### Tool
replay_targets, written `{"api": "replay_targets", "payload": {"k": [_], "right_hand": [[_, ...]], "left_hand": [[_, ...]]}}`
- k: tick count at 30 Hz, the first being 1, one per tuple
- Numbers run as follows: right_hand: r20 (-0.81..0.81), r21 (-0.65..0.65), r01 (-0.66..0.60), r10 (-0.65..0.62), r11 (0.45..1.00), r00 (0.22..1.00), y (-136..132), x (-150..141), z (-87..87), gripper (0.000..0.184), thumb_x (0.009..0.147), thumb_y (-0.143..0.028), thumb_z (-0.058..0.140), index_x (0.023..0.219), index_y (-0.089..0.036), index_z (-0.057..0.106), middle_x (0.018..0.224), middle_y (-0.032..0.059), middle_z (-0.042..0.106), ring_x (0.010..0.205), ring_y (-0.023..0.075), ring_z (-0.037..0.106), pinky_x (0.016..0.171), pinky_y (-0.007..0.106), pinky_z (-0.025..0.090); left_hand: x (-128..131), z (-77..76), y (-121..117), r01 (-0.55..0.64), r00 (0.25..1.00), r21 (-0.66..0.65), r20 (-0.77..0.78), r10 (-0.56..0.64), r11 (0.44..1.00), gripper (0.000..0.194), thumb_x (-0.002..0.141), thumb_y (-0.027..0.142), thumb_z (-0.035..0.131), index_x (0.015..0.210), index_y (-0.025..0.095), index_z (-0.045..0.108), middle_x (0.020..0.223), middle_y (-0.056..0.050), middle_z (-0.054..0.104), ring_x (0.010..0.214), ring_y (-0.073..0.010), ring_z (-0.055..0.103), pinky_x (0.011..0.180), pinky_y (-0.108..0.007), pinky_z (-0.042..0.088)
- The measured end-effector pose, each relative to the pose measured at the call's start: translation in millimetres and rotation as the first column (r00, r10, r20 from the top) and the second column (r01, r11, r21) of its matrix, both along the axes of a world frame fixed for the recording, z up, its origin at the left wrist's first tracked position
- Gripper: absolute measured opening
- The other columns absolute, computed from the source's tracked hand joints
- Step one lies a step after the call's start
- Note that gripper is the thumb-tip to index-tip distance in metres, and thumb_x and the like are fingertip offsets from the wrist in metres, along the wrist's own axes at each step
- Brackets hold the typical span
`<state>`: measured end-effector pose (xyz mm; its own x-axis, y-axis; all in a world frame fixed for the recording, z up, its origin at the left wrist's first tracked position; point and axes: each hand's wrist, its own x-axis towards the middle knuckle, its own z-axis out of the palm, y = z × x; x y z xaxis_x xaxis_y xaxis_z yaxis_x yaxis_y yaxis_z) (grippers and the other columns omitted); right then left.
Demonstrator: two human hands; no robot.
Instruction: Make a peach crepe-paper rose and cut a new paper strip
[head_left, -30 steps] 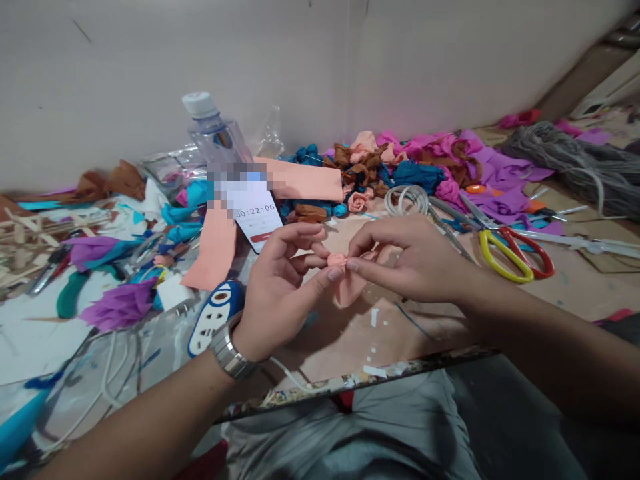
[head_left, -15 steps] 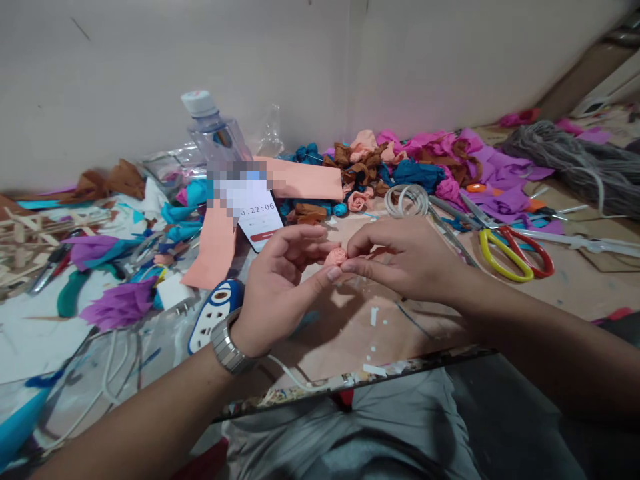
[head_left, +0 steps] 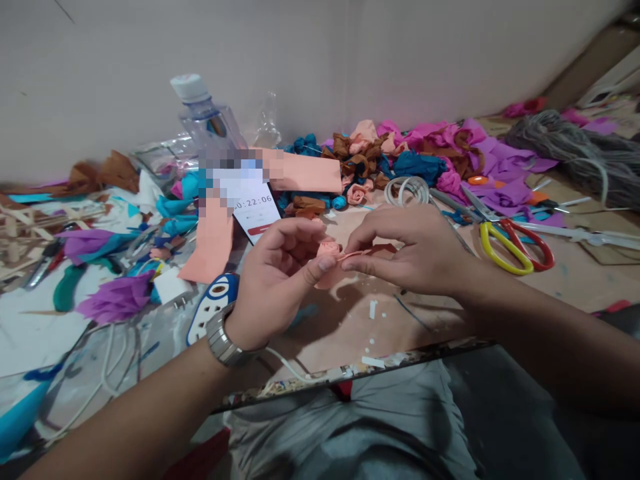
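Small peach paper rose (head_left: 328, 248), tightly coiled, in the left hand (head_left: 277, 277), its strip (head_left: 352, 255) in the right hand (head_left: 407, 253).

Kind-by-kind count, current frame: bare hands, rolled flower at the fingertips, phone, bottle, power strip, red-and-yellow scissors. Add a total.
Bare hands: 2 (left hand, right hand)
Rolled peach paper flower at the fingertips: 1
Flat phone with lit white screen: 1
Clear plastic bottle with white cap: 1
Blue-and-white power strip: 1
Metal scissors with red and yellow looped handles: 1
Total: 7
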<state>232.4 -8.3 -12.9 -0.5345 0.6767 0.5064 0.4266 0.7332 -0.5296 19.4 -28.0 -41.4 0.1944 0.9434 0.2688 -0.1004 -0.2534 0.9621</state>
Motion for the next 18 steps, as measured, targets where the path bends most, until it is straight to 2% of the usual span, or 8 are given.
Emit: {"api": "replay_targets", "payload": {"k": [5,10,18], "right_hand": [[-0.028,-0.057,0.002,-0.004,0.998,1.000,-1.4,1.2,2.3,0.016,0.089,-0.036,0.071,0.082,-0.022,0.072,0.077,-0.0003,0.075,0.067,0.0135,0.065,0.061,0.026,0.045],[-0.049,-0.103,-0.009,0.004,0.995,0.999,-2.8,0.0,3.8,0.014,0.091,-0.034,0.069,0.085,-0.022,0.072,0.080,0.0005,0.075,0.070,0.0135,0.066,0.062,0.025,0.048],[-0.061,-0.107,-0.005,-0.001,0.994,0.998,-4.5,-1.3,4.8,0.014,0.090,-0.033,0.069,0.083,-0.022,0.070,0.079,0.0001,0.074,0.071,0.0139,0.067,0.065,0.025,0.049]], "left_hand": [[1.9,0.3,0.5,0.003,1.000,-0.039,0.017,-0.003,0.999,0.025,0.082,0.026,0.080,0.102,0.023,0.066,0.100,-0.003,0.070,0.098,-0.0182,0.070,0.088,-0.031,0.059],[1.2,0.1,0.4,0.036,0.999,-0.034,0.037,-0.035,0.999,0.023,0.082,0.024,0.080,0.101,0.023,0.067,0.104,-0.004,0.070,0.107,-0.0198,0.068,0.095,-0.033,0.058],[0.9,1.9,-0.4,0.064,0.998,-0.058,0.012,-0.063,0.996,0.024,0.083,0.024,0.079,0.103,0.022,0.067,0.110,-0.005,0.070,0.111,-0.0213,0.068,0.096,-0.035,0.059]]}}
